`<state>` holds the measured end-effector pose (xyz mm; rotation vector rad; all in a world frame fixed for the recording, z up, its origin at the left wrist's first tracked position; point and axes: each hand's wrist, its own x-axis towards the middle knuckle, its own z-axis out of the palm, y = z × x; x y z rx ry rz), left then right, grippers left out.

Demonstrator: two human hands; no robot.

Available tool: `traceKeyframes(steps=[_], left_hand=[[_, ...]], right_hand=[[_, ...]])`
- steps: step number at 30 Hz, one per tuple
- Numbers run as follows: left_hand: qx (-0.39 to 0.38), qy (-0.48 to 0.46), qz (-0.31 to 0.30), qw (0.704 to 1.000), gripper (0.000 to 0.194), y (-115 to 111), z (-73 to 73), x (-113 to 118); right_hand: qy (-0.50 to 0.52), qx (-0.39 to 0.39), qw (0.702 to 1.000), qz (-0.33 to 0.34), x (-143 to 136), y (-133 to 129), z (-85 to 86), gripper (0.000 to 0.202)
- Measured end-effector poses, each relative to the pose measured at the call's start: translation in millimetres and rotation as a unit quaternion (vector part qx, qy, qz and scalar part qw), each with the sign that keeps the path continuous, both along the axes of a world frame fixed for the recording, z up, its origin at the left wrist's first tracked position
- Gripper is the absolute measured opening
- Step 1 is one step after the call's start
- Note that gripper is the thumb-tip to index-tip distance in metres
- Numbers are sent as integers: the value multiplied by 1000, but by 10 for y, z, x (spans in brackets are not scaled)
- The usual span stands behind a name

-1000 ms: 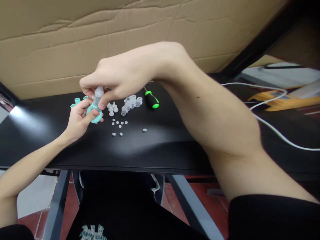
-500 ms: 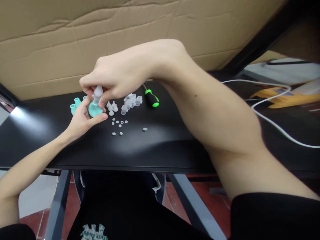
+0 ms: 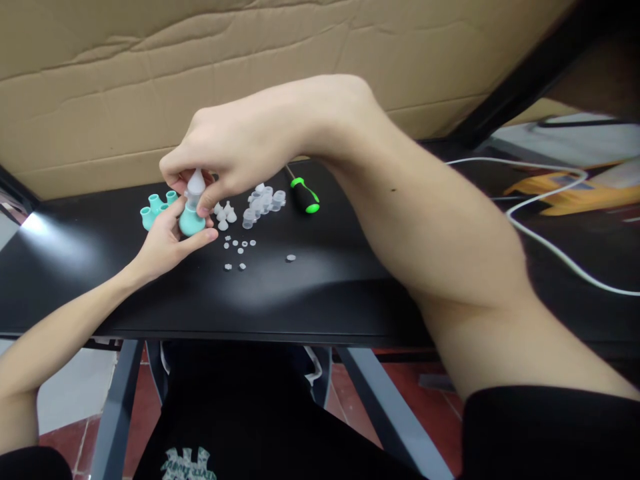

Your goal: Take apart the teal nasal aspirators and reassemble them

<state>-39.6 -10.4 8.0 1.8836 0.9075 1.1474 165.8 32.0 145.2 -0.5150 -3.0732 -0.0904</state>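
Between my hands is a small bulb nasal aspirator, with a teal bulb (image 3: 192, 223), a clear collar and a white pointed tip (image 3: 196, 183) facing up. My left hand (image 3: 164, 239) is wrapped around the bulb from the left, thumb along its near side. From above, my right hand (image 3: 220, 150) bends down and pinches the clear collar with thumb and fingers; some of its fingertips are hidden behind the tip. Several loose teal bulbs (image 3: 147, 217) stand just beyond my left hand. White pointed tips (image 3: 223, 225) sit right of the held aspirator.
Clear plastic collars (image 3: 260, 207) are clustered farther right, near a black and green screwdriver (image 3: 306, 197). Several tiny translucent discs (image 3: 241, 251) lie nearer on the black table (image 3: 280, 310). A cardboard panel (image 3: 125, 87) rises behind. A white cable (image 3: 545, 250) curves across the right side.
The aspirator's bulb has tilted slightly, and more of its teal neck shows below the collar. Both hands keep their hold in nearly the same place.
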Motion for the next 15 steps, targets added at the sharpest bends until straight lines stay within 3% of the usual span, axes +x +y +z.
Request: traceKeyframes(steps=[7, 15], left_hand=[[23, 34, 64, 997, 47, 17, -12, -41], [2, 3, 72, 997, 52, 54, -123, -50]], right_hand=[[-9, 15, 1000, 6, -64, -25, -37, 25], [-48, -31, 998, -40, -255, -60, -205, 23]])
